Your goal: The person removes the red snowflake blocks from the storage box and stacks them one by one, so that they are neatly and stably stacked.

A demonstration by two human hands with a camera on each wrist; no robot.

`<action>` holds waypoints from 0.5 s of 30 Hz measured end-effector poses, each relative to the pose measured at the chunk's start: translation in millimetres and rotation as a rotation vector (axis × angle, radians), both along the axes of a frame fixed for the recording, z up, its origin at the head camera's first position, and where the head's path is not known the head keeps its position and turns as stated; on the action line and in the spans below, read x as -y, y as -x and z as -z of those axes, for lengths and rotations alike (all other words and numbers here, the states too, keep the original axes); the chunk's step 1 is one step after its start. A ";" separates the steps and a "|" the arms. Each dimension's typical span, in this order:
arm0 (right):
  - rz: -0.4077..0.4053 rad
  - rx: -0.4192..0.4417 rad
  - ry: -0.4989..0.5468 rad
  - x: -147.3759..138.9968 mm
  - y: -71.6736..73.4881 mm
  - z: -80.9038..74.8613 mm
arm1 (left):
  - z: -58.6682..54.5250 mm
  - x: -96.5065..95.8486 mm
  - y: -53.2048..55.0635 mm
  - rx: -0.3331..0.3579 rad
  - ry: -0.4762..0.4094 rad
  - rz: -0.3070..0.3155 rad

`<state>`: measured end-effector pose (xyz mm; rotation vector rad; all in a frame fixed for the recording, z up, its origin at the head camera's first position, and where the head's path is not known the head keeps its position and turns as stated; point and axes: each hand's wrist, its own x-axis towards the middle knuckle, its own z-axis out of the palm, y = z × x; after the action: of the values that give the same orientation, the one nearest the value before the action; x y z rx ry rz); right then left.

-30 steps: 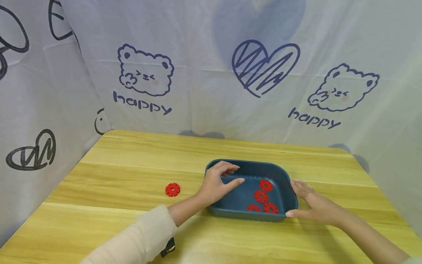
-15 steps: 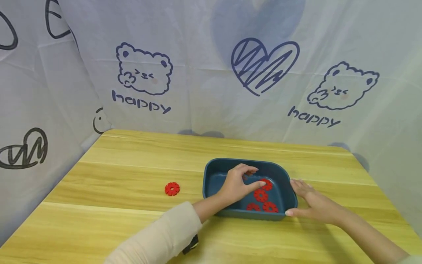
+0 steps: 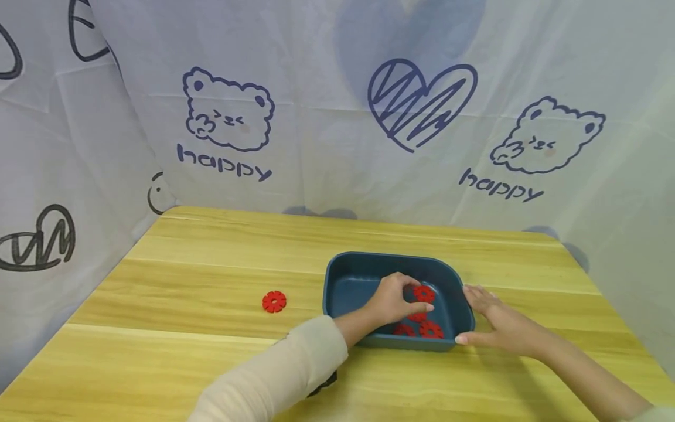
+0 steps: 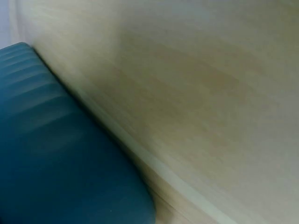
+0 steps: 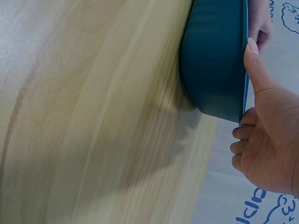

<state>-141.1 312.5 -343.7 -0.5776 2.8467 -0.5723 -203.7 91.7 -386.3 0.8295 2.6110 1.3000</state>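
Four red discs (image 3: 432,330) at the left hand (image 3: 389,300), inside the blue tray (image 3: 348,294)
The left hand's digits are parted; the tray's end is touched by the right hand (image 3: 501,327), thumb spread. A loose disc (image 3: 267,302) is seen left of both.

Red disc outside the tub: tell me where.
In the head view, the red disc lies on the wooden table, left of the blue tub and apart from it, beyond the left sleeve.
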 end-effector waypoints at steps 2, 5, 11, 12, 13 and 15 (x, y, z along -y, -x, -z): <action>0.000 -0.003 -0.001 -0.8 -0.7 -0.2 | 2.2 -1.8 0.9 0.019 0.062 0.012; 0.002 -0.010 -0.001 -1.8 -1.5 -0.6 | 4.9 -3.5 2.5 0.011 0.149 0.027; -0.011 -0.027 0.010 -0.3 -0.7 1.8 | 3.9 -1.2 5.2 -0.032 0.269 0.060; -0.010 -0.026 0.012 0.1 -0.6 1.9 | 4.0 -1.3 5.9 -0.039 0.289 0.061; -0.009 -0.023 0.012 0.2 -0.6 1.8 | 4.0 -1.7 6.3 -0.041 0.306 0.062; -0.007 -0.020 0.011 -0.1 -0.7 1.0 | 3.6 -3.1 7.1 -0.046 0.343 0.057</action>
<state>-140.4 312.6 -344.7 -0.5985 2.8606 -0.5845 -210.8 94.8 -389.8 0.8725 2.7107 0.7928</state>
